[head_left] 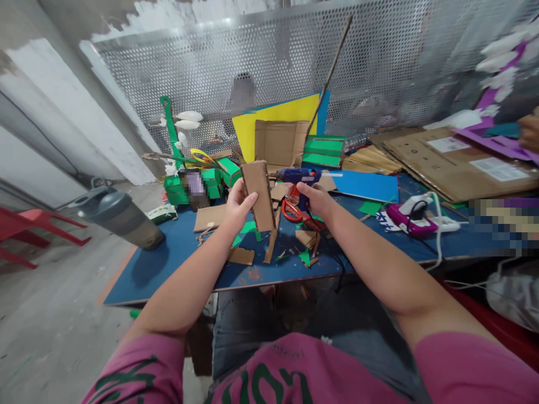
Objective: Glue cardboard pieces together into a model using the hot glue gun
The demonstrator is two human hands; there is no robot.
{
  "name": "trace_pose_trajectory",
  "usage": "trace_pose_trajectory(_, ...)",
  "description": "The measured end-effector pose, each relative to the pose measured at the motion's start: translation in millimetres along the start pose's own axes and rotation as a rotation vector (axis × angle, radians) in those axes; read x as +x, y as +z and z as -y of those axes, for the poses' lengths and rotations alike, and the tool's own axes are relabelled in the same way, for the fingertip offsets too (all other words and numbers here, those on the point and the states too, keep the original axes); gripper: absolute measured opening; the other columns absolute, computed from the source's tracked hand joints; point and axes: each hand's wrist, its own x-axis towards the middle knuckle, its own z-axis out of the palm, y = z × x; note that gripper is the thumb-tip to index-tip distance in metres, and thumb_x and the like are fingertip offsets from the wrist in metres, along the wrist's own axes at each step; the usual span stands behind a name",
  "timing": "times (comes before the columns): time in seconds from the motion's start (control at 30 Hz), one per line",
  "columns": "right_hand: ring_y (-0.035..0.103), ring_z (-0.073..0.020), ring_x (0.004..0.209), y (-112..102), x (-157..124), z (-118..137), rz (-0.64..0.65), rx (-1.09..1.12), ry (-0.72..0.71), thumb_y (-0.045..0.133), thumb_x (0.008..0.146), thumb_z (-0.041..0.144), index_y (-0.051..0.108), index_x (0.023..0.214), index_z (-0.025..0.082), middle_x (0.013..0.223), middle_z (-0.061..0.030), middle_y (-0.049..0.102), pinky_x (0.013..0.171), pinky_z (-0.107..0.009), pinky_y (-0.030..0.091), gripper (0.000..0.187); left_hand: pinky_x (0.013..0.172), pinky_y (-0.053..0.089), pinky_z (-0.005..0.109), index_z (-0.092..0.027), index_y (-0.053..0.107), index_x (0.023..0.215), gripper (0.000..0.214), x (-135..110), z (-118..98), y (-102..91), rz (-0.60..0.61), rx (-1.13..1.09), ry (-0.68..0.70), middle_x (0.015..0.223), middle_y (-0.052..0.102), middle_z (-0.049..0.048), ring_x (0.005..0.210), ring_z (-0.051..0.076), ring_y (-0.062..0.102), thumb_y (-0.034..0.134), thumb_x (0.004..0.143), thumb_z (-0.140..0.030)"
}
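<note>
My left hand [243,203] grips a narrow rectangular piece of cardboard [258,196] by its left side, thumb across its face, holding it upright above the table. In my right hand [314,197] is a blue glue gun [300,176] with a white glue stick poking out of its back. Its nozzle points left, at the right edge of the cardboard; whether the two touch I cannot tell. Just below the gun lie orange-handled scissors [291,210], partly hidden by my right hand.
Cardboard and green scraps [241,256] litter the blue table [177,275]. A grey tumbler [126,216] stands left, near green cardboard shapes [174,189]. Rightward are a power strip [412,219] with cords and flattened cardboard [446,160]. Another person's hand [529,132] shows at far right.
</note>
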Motion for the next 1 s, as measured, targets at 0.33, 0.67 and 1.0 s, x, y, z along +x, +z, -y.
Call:
trace_pose_trajectory(0.33,0.058,-0.0146,0.056,-1.5,0.5,-7.1,-0.027,-0.063,0.019,0.091,0.075,0.076,0.081,0.087,0.018,0.064,-0.0008,0.065,0.053,-0.028,0.045,0.06,0.114,0.058,0.044,-0.026,0.072,0.131,0.061,-0.1,-1.2,2.0,-0.005,0.004,0.007,0.132,0.077,0.0101,0.128,0.032,0.073,0.087,0.087,-0.065)
trace_pose_trajectory(0.67,0.06,-0.0172,0.06,2.4,0.5,-11.8,0.017,-0.094,0.02,0.09,0.076,0.076,0.084,0.089,0.019,0.068,-0.002,0.065,0.053,-0.03,0.048,0.058,0.111,0.059,0.042,-0.027,0.073,0.129,0.06,0.4,2.5,0.0,-0.055,-0.027,-0.038,0.13,0.078,0.0087,0.125,0.031,0.074,0.087,0.087,-0.066)
trace_pose_trajectory(1.0,0.06,-0.0159,0.067,4.8,-2.2,-15.0,0.011,-0.155,-0.002,0.088,0.08,0.073,0.085,0.088,0.019,0.073,-0.0024,0.068,0.064,-0.029,0.049,0.055,0.113,0.061,0.044,-0.029,0.073,0.135,0.061,0.4,7.3,-1.3,-0.087,-0.043,-0.065,0.139,0.078,0.0095,0.133,0.033,0.074,0.083,0.09,-0.068)
